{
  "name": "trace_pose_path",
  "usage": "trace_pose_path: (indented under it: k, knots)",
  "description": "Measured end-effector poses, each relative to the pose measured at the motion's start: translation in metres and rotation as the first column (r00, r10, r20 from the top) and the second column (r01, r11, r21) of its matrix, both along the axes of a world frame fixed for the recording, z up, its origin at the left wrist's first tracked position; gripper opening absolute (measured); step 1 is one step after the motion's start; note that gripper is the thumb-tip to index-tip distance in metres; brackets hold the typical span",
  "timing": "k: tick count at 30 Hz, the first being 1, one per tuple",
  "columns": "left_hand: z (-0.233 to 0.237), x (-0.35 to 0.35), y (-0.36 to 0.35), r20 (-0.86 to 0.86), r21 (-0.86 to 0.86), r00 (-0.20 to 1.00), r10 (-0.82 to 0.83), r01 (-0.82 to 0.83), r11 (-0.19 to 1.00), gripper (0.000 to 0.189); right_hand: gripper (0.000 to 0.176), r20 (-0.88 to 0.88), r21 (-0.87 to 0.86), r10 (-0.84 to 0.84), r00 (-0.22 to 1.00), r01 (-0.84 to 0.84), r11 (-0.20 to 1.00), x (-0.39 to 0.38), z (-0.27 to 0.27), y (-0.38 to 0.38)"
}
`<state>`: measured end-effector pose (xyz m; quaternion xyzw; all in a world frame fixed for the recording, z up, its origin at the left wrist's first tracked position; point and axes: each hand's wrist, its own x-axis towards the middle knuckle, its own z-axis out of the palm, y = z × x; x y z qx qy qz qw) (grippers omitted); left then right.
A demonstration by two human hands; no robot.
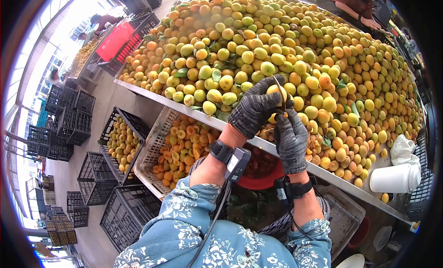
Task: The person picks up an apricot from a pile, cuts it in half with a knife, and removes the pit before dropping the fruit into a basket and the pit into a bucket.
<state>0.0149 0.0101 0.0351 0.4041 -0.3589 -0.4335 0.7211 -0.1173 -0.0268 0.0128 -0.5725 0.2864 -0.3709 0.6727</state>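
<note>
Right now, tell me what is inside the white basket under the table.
The white basket holds halved apricots, orange, many cut side up. The table edge and the person's left arm cover its right part; what lies there is hidden.

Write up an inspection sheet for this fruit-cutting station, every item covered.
Surface: table, heaped with a yellow-orange fruit pile.
Job's things: held fruit against the knife; white crate of halved fruit and red bowl under the table.
Clutter: white container and white cloth at the table's right end.
Hands: left hand gloved, gripping the held fruit; right hand gloved, holding the knife.
Cables: black cable runs down from the left wrist device.
Surroundings: black crates on the floor; another person across the table.
</note>
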Motion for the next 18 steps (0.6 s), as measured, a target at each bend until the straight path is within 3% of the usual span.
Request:
trace_pose_path:
  k: [2,7,8,9,10,11,12,13,14,15,16,18]
  knots:
    - [-0.002,0.0,0.0,-0.332,-0.114,0.939,-0.087,0.051,0.992,0.048,0.016,-0.028,-0.062,-0.006,1.0,0.005,0.998,0.0,-0.004,0.003]
    - [-0.005,-0.006,0.001,-0.503,-0.054,0.859,-0.097,0.081,0.995,0.042,0.018,-0.054,-0.116,-0.036,0.998,0.029,0.993,0.003,-0.008,-0.001]
    - [-0.024,0.0,0.0,0.201,-0.147,0.961,0.188,-0.16,0.976,0.041,0.02,-0.011,-0.086,-0.018,1.0,0.017,0.996,0.003,0.0,-0.003]
    - [-0.022,0.0,0.0,0.743,-0.372,0.492,0.454,-0.26,0.891,0.04,0.022,0.032,-0.057,-0.002,0.999,0.004,0.998,0.002,0.005,-0.004]
    - [-0.02,-0.001,-0.001,0.742,-0.372,0.495,0.451,-0.256,0.892,0.04,0.022,0.031,-0.057,-0.008,0.999,0.01,0.998,0.001,0.005,-0.007]
    - [-0.017,-0.001,-0.001,0.413,-0.114,0.878,0.241,-0.213,0.97,0.039,0.024,0.022,0.009,0.017,1.0,-0.017,1.0,0.0,0.005,-0.008]
    - [-0.012,-0.003,0.0,-0.081,0.095,0.996,0.042,-0.034,0.995,0.038,0.025,0.015,0.077,0.044,0.999,-0.045,0.996,-0.001,0.005,-0.009]
    - [-0.015,-0.002,-0.002,-0.182,0.095,0.983,0.012,0.005,0.995,0.035,0.024,0.022,0.082,0.035,0.999,-0.036,0.996,-0.002,0.009,-0.006]
    - [-0.013,-0.004,-0.003,-0.183,0.097,0.983,0.012,0.006,0.995,0.035,0.024,0.022,0.083,0.034,0.999,-0.036,0.996,-0.003,0.007,-0.006]
    - [-0.009,-0.006,-0.003,0.148,0.016,0.984,0.099,-0.102,0.995,0.035,0.024,-0.001,0.054,0.028,1.0,-0.028,0.998,-0.003,0.004,-0.006]
    - [-0.007,-0.009,-0.004,0.451,-0.098,0.869,0.203,-0.178,0.979,0.034,0.023,-0.026,0.023,0.022,0.999,-0.021,1.0,-0.004,0.002,-0.007]
    - [-0.042,-0.002,-0.015,0.348,-0.037,0.925,0.151,-0.148,0.988,0.039,0.021,0.003,0.011,-0.014,1.0,0.014,1.0,0.0,0.002,-0.004]
